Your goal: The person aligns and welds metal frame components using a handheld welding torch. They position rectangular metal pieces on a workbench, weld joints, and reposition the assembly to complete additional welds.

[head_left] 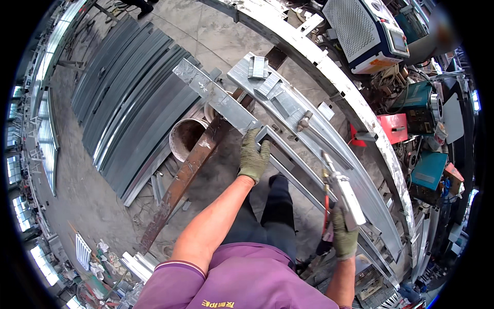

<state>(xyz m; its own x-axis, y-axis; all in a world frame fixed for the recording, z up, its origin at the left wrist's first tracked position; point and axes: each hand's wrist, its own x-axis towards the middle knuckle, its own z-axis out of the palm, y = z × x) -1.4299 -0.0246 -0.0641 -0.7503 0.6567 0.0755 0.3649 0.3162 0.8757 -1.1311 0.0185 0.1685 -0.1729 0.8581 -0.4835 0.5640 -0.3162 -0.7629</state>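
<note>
My left hand [253, 155], in a green work glove, grips the near end of a flat galvanized steel bar [216, 96] that runs up and left over the work frame. My right hand [343, 234], also gloved, holds a metal welding gun [343, 189] with its nozzle pointing up toward the curved steel rails [329, 139]. A red hose hangs from the gun beside my right wrist. Small steel brackets [261, 74] lie on the rails beyond the bar.
A stack of long grey steel strips [128, 103] lies on the concrete floor at left. A round bucket [186, 136] and a rusty beam [182, 180] sit below the bar. Welding machines [368, 31] and red and teal boxes crowd the right side.
</note>
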